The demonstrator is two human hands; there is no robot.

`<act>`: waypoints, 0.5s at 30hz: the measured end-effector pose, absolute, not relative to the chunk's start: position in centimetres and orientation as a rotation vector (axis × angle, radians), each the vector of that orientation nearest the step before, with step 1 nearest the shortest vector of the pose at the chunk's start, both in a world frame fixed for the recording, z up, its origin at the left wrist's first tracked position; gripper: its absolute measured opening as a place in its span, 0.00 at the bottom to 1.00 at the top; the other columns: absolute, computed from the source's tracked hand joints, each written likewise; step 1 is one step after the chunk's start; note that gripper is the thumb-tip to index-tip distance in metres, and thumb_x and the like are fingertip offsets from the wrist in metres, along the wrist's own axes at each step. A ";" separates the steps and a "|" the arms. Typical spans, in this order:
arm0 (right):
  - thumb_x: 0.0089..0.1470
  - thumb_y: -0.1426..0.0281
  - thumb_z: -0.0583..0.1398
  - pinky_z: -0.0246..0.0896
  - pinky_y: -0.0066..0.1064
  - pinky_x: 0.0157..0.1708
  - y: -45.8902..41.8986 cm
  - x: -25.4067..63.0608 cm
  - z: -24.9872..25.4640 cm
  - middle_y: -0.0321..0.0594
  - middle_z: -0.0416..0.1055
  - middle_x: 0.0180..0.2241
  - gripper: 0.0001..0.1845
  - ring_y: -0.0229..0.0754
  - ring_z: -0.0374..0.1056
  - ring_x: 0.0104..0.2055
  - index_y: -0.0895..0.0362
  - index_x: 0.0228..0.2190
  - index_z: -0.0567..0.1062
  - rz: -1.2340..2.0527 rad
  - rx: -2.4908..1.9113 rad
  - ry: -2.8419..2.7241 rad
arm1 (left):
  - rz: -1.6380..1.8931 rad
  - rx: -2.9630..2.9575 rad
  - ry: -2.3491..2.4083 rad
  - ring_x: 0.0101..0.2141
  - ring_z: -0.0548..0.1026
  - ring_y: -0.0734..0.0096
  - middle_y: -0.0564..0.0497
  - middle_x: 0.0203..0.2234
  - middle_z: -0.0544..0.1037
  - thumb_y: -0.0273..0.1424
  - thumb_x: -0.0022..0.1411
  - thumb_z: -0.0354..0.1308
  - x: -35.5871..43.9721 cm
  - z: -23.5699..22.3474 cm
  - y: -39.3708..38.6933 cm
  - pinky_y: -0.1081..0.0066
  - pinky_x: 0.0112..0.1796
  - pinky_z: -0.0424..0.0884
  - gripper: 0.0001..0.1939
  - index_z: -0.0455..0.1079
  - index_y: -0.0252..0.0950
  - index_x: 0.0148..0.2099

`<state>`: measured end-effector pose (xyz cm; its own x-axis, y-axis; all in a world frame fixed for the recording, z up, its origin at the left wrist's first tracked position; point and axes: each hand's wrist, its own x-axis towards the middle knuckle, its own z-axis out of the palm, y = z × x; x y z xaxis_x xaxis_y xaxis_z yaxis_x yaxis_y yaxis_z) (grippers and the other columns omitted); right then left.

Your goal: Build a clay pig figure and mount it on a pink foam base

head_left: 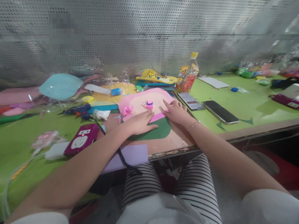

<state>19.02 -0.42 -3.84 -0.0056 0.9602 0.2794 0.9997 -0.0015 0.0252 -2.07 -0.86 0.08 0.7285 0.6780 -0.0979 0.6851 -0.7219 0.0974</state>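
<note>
My left hand lies flat with its fingers stretched over the lower left of a pink-bordered foam sheet. On the sheet's right edge rests my right hand, its fingers spread and nothing gripped. Between the hands, on the sheet's pale middle, sits a small pink clay snail with a blue band in its shell. A lump of pink clay is at the sheet's left side. Below the sheet, a dark green foam piece shows towards me, partly covered by my left hand.
Left are a glue gun, a purple power strip with a white charger, and purple foam at the table's edge. Behind stand a bottle and a yellow foam piece. Two phones lie right.
</note>
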 end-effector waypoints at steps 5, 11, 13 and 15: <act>0.56 0.46 0.43 0.55 0.52 0.44 -1.0 18.7 -3.2 0.50 0.57 0.51 0.35 0.56 0.57 0.49 0.41 0.62 0.43 -0.351 -2.047 -2.155 | -0.107 2.790 1.112 0.62 0.48 0.59 0.40 0.64 0.48 0.51 0.61 0.40 -2.0 0.3 -1.2 0.65 0.59 0.47 0.40 0.45 0.27 0.65; 0.56 0.46 0.41 0.53 0.51 0.45 -1.3 18.2 -2.6 0.51 0.57 0.51 0.36 0.55 0.56 0.50 0.41 0.62 0.40 -0.311 -2.016 -2.207 | -0.096 2.776 1.089 0.63 0.47 0.59 0.40 0.64 0.47 0.51 0.61 0.40 -2.0 0.2 -1.1 0.65 0.59 0.47 0.40 0.44 0.27 0.66; 0.57 0.46 0.41 0.51 0.51 0.46 -1.3 17.9 -2.6 0.50 0.58 0.51 0.35 0.55 0.57 0.50 0.42 0.62 0.40 -0.317 -2.006 -2.204 | -0.092 2.775 1.089 0.63 0.48 0.59 0.40 0.64 0.47 0.51 0.61 0.40 -1.9 0.2 -1.1 0.64 0.59 0.48 0.40 0.45 0.27 0.65; 0.57 0.46 0.41 0.50 0.50 0.47 -1.2 17.7 -2.7 0.49 0.58 0.51 0.35 0.54 0.57 0.49 0.42 0.62 0.41 -0.320 -2.007 -2.197 | -0.092 2.772 1.094 0.62 0.48 0.58 0.40 0.64 0.47 0.51 0.61 0.40 -1.9 0.3 -1.1 0.64 0.59 0.48 0.40 0.46 0.27 0.65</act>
<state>17.73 -1.23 -2.75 -0.0945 0.9634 0.2510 0.9949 0.0828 0.0569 -1.91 -1.07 0.30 0.7306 0.6730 -0.1153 0.6828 -0.7198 0.1255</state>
